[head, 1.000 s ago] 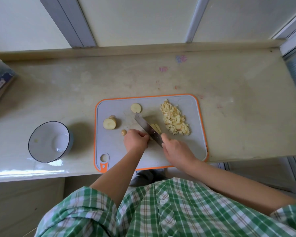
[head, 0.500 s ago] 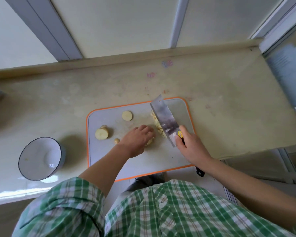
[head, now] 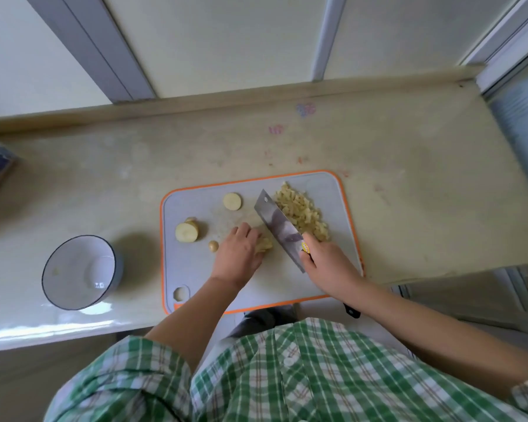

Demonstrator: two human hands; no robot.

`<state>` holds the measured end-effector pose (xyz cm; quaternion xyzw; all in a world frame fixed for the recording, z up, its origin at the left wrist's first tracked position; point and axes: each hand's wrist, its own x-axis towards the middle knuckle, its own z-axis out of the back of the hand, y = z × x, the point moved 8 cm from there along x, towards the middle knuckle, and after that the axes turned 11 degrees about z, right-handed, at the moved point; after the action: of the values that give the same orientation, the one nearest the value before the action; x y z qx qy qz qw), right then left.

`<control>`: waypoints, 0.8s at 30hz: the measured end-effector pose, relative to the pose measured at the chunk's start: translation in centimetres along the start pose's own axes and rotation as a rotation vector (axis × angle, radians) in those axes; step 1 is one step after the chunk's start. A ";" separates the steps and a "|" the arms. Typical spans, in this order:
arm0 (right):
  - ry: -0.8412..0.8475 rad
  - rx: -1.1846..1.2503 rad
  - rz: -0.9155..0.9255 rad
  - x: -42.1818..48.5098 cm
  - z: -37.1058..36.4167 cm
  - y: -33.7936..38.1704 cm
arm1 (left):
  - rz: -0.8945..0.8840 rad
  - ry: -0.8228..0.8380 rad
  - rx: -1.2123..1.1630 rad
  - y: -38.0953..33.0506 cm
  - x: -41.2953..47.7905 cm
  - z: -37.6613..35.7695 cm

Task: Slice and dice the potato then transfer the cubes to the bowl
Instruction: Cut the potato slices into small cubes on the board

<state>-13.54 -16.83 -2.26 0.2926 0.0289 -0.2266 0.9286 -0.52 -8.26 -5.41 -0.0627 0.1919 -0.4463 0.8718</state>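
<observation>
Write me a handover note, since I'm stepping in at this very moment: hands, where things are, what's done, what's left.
Left hand rests on a small batch of cut potato pieces. Right hand grips the cleaver, blade beside the diced pile on the cutting board.
Done: a good pile diced.
Left: dice the potato chunk, round slice and end piece, then move all cubes into the bowl, left of the board, no cubes in it.
</observation>
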 end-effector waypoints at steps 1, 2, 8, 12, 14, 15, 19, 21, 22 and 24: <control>0.003 -0.007 -0.001 0.1 -0.1 0.0 | 0.006 0.001 -0.004 0.1 -0.1 0.0; 0.005 -0.010 -0.006 0.2 -0.2 0.0 | 0.011 0.004 -0.006 0.3 -0.2 0.0; 0.031 -0.039 -0.012 -0.2 0.0 -0.2 | -0.005 0.023 -0.009 0.3 0.4 0.0; 0.050 -0.030 -0.003 -0.6 -0.4 -0.4 | -0.083 0.056 0.098 -0.5 1.0 -0.2; 0.048 -0.034 -0.001 -0.7 -0.4 -0.5 | -0.098 0.075 0.217 -1.3 1.1 -0.5; 0.047 -0.034 -0.001 -0.6 -0.3 -0.5 | -0.097 0.075 0.259 -1.6 1.2 -0.5; 0.052 -0.015 -0.005 -0.3 -0.2 -0.4 | -0.024 0.063 0.301 -1.9 1.4 -1.1; 0.044 -0.011 0.001 -0.1 0.0 -0.3 | 0.087 0.033 0.249 -0.9 1.5 -1.0; 0.035 -0.017 0.006 0.1 0.1 -0.3 | 0.140 0.018 0.206 -0.4 1.5 -0.9; 0.019 -0.042 0.013 0.4 0.2 0.0 | 0.175 -0.004 0.115 0.2 1.3 -1.0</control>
<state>-13.16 -17.12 -2.23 0.2752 0.0407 -0.2171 0.9357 -0.09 -9.15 -6.73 0.0035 0.1691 -0.3786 0.9100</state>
